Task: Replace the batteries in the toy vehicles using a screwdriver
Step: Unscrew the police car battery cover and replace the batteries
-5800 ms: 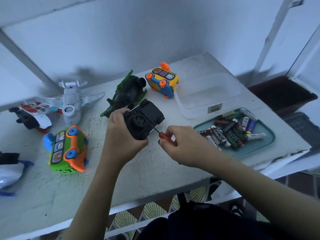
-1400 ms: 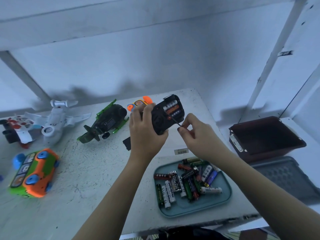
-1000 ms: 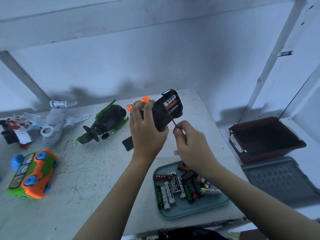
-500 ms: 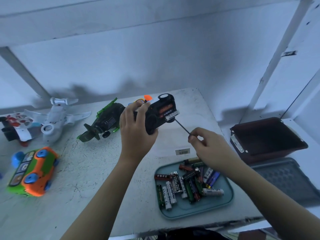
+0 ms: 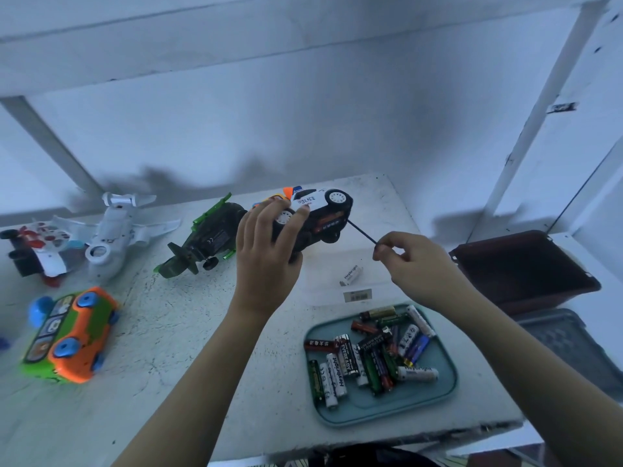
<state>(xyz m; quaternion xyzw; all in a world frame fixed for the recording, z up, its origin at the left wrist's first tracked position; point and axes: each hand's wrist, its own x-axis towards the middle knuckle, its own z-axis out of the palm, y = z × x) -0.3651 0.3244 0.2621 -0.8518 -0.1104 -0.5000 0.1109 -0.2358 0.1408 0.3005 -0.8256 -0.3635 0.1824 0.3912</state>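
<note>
My left hand (image 5: 266,254) grips a white and black police toy car (image 5: 320,210), held tilted above the table with its open battery bay facing down and right. My right hand (image 5: 414,267) pinches a thin screwdriver (image 5: 362,232), whose tip points at the car's underside; the handle is hidden in my palm. One white battery (image 5: 351,275) lies in the clear plastic tub (image 5: 360,294) below the car. A teal tray (image 5: 435,399) near the front edge holds several batteries (image 5: 367,355).
On the white table lie a green helicopter toy (image 5: 205,241), a white plane (image 5: 111,230), a red and white toy (image 5: 37,244) and an orange and green bus (image 5: 70,332). A brown bin (image 5: 519,267) and a grey tray (image 5: 566,345) sit right of the table.
My left hand has tipped the car over so its white side and wheels face up. A white battery now lies in the clear tub. My right hand drew the screwdriver back to the right.
</note>
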